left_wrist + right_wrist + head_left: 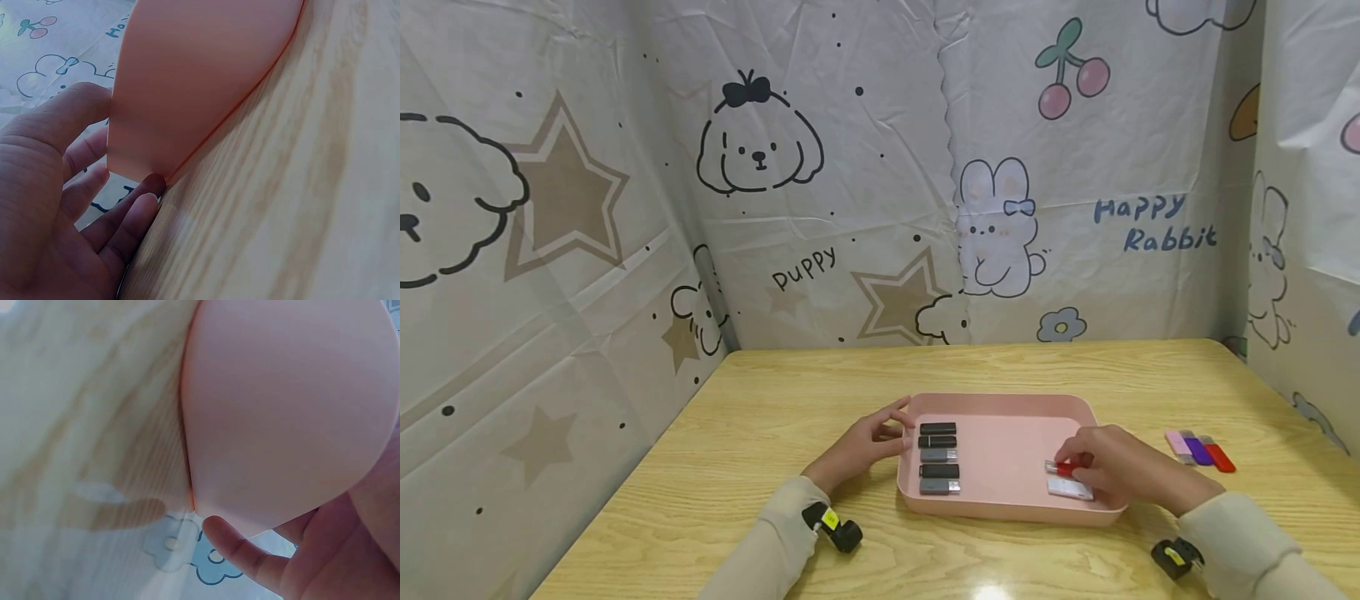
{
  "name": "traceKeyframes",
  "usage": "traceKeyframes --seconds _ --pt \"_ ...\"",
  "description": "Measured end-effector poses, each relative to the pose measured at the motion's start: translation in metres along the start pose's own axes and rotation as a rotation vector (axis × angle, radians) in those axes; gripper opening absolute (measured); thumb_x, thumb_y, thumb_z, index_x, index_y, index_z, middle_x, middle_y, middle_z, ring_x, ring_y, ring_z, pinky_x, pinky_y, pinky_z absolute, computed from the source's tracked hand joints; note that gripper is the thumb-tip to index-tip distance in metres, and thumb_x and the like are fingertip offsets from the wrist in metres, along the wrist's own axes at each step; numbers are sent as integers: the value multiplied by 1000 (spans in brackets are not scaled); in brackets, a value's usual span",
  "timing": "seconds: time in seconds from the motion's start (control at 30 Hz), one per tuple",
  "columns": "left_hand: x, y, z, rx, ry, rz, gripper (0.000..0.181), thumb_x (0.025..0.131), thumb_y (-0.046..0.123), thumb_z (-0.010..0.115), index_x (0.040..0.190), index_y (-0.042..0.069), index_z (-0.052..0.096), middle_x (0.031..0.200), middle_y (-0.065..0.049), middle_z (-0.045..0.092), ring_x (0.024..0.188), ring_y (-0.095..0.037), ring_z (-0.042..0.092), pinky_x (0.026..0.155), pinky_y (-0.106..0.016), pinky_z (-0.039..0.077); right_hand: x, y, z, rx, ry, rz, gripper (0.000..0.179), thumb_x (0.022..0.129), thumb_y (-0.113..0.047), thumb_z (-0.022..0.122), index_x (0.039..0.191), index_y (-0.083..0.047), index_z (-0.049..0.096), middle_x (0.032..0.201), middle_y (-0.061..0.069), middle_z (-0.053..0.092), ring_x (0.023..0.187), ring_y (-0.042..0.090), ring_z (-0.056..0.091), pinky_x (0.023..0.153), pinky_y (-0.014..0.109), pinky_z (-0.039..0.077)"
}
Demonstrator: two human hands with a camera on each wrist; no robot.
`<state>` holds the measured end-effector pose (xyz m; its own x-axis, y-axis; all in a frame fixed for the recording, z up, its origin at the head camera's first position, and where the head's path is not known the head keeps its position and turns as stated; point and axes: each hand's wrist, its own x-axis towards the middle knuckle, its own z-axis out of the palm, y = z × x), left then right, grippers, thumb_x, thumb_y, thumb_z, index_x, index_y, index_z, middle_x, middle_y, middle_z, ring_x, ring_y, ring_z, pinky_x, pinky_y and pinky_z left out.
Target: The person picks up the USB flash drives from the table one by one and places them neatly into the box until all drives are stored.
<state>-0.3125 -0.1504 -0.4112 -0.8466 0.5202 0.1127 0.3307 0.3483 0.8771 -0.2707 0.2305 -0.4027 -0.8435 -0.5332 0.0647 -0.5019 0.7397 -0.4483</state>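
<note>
A pink tray (pixel 1000 450) sits on the table. At its left end my left hand (pixel 868 446) holds the rim with bent fingers. The left wrist view shows that thumb at the rim and two fingertips low on the outer wall. Inside the tray's right part, my right hand (pixel 1108 467) pinches a red USB stick (pixel 1063 469) by its body, metal plug to the left. Just below it lies a white USB stick (pixel 1070 488). In the right wrist view the tray's outer wall hides the pinching fingertips.
Several black and grey USB sticks (pixel 938 457) form a column along the tray's left side. Right of the tray, a pink USB stick (pixel 1178 445), a purple one (pixel 1197 448) and a red one (pixel 1219 456) lie on the table. Patterned cloth (pixel 880 167) hangs around.
</note>
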Motion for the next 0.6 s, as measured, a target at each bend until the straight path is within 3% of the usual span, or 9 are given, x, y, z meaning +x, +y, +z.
traceKeyframes --seconds 0.43,0.6 --pt "1 -3 0 -1 -6 0 28 94 16 63 118 3 58 158 -6 25 121 -34 53 101 -44 43 -1 0 -1 14 -3 -17 19 85 -7 71 103 -13 74 97 -6 66 85 11 59 82 40 53" --pt "1 -3 0 -8 -4 -2 28 94 16 63 118 3 58 158 -6 25 121 -34 53 99 -44 44 -1 -1 -1 14 -1 -8 17 86 -14 72 103 -15 74 94 -9 65 81 9 56 78 34 53"
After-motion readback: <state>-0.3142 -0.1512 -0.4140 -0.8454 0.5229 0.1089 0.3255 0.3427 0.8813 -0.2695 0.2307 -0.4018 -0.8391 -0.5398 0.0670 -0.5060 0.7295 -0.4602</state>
